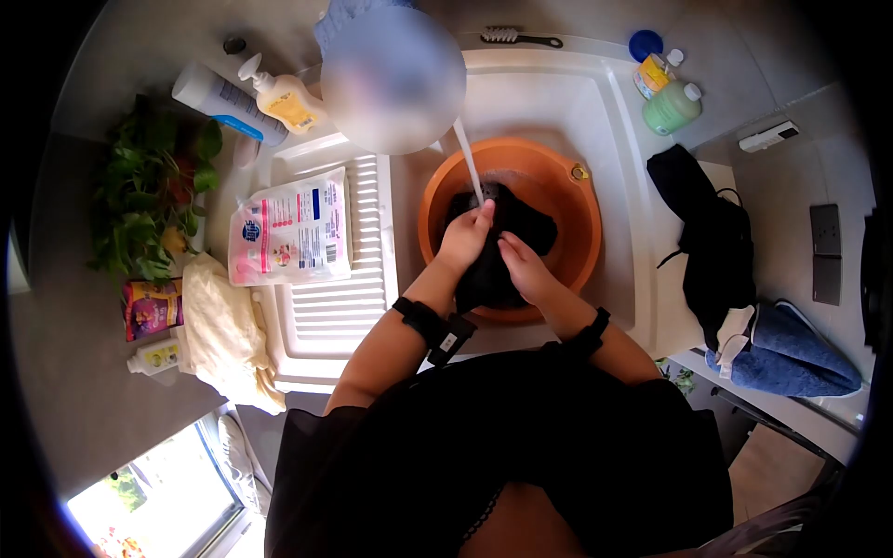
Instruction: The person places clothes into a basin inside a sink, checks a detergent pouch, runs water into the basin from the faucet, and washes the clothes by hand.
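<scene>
So the black cloth (487, 278) is sitting in the orange basin (579, 246) right under both hands, with the left hand (464, 240) closing around a bunch of it and the right hand (526, 270) half-curling just beside, touching the fabric, though I can't tell if it's properly gripping. A water stream (470, 164) is running down by the left thumb, its source hiding behind a round blurry patch (394, 82) beyond the hands, and the cloth's folds are blending into one dark mass between the wrists.
</scene>
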Motion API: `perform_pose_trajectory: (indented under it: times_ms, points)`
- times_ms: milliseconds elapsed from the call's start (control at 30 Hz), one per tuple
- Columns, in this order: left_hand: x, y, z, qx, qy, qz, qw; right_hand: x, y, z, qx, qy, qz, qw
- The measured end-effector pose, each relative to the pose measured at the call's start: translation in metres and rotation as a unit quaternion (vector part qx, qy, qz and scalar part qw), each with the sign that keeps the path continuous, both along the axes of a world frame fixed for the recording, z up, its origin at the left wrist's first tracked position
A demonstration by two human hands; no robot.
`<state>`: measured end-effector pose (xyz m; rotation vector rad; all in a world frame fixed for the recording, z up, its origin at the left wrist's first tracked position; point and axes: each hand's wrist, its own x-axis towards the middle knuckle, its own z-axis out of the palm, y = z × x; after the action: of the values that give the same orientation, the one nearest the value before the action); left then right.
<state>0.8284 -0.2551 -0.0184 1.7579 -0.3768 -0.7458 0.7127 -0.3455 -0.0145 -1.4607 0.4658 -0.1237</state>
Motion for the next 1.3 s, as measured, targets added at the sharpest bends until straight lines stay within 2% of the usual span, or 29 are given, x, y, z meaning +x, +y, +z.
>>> perform_pose_trajectory:
  times_ms: [33,67,100,133,167,200,267,300,367,433,467,533,567,633,667,733,833,933,967,1000,1033,1067,1167,1200,1233,1267,1300]
  points:
    - [0.002,0.000,-0.002,-0.006,0.018,0.007,1.000,-0.007,-0.009,-0.005,-0.060,-0.024,0.031,0.997]
    - [0.006,0.007,0.017,-0.033,0.088,-0.035,0.995,-0.011,-0.017,0.002,-0.121,-0.047,0.060,0.990]
    - [0.010,0.012,0.026,-0.052,0.083,-0.048,0.994,-0.016,-0.024,0.005,-0.180,-0.070,0.090,0.977]
    - [0.013,0.014,0.036,-0.089,0.041,-0.085,0.992,-0.021,-0.032,-0.004,-0.166,-0.023,0.094,0.981]
    - [0.016,0.016,0.049,-0.126,0.000,-0.120,0.985,-0.022,-0.035,0.011,-0.002,0.040,0.068,0.997]
    - [0.019,0.019,0.064,-0.132,-0.021,-0.172,0.976,-0.022,-0.040,0.020,0.008,0.038,0.067,0.997]
    - [0.026,0.020,0.093,-0.145,-0.067,-0.274,0.949,-0.015,-0.050,0.025,-0.085,-0.004,0.082,0.993]
    - [0.029,0.020,0.103,-0.157,-0.061,-0.304,0.938,-0.009,-0.055,0.026,-0.188,-0.042,0.098,0.976]
    - [0.032,0.021,0.119,-0.182,-0.050,-0.364,0.912,0.000,-0.062,0.024,-0.299,-0.069,0.165,0.937]
    - [0.035,0.026,0.131,-0.195,-0.047,-0.359,0.912,0.008,-0.065,0.019,-0.317,-0.046,0.268,0.909]
    - [0.038,0.029,0.135,-0.209,-0.051,-0.345,0.914,0.010,-0.067,0.027,-0.323,-0.073,0.279,0.901]
    - [0.046,0.037,0.138,-0.220,-0.082,-0.296,0.926,0.009,-0.076,0.031,-0.157,0.004,0.266,0.951]
    - [0.052,0.044,0.138,-0.190,-0.050,-0.264,0.944,0.005,-0.082,0.031,-0.071,0.044,0.257,0.963]
    - [0.062,0.052,0.123,-0.161,-0.059,-0.222,0.960,-0.009,-0.081,0.050,0.043,0.016,0.100,0.994]
    - [0.059,0.052,0.121,-0.135,-0.116,-0.196,0.964,-0.011,-0.083,0.043,0.104,-0.020,0.054,0.993]
    - [0.046,0.049,0.117,-0.081,-0.225,-0.141,0.961,-0.015,-0.087,0.035,0.273,-0.064,-0.050,0.959]
    - [0.030,0.041,0.075,-0.064,-0.304,-0.179,0.933,-0.003,-0.079,0.063,0.385,-0.135,-0.044,0.912]
    - [0.021,0.033,0.030,0.004,-0.279,-0.253,0.926,0.002,-0.075,0.051,0.486,-0.147,-0.035,0.861]
    - [0.020,0.031,0.018,-0.009,-0.196,-0.249,0.948,0.002,-0.075,0.045,0.524,-0.148,-0.028,0.838]
    - [0.020,0.030,0.010,-0.021,-0.114,-0.237,0.965,0.001,-0.073,0.050,0.520,-0.145,0.003,0.842]
    - [0.019,0.029,0.001,-0.090,0.038,-0.200,0.975,0.001,-0.071,0.051,0.519,-0.144,-0.006,0.843]
    - [0.018,0.028,0.004,-0.156,0.188,-0.156,0.957,0.000,-0.069,0.050,0.518,-0.143,-0.014,0.843]
    - [0.008,0.021,0.018,-0.282,0.308,-0.003,0.909,0.006,-0.056,0.035,0.459,-0.133,-0.100,0.873]
    - [0.004,0.018,0.032,-0.274,0.286,0.006,0.918,0.009,-0.047,0.036,0.442,-0.140,-0.126,0.877]
    - [-0.002,0.017,0.046,-0.245,0.203,-0.040,0.947,0.013,-0.040,0.036,0.424,-0.147,-0.151,0.881]
    - [-0.009,0.017,0.058,-0.212,0.118,-0.087,0.966,0.019,-0.034,0.031,0.435,-0.158,-0.215,0.860]
    - [-0.015,0.016,0.062,-0.177,0.032,-0.133,0.975,0.020,-0.038,0.013,0.483,-0.152,-0.170,0.845]
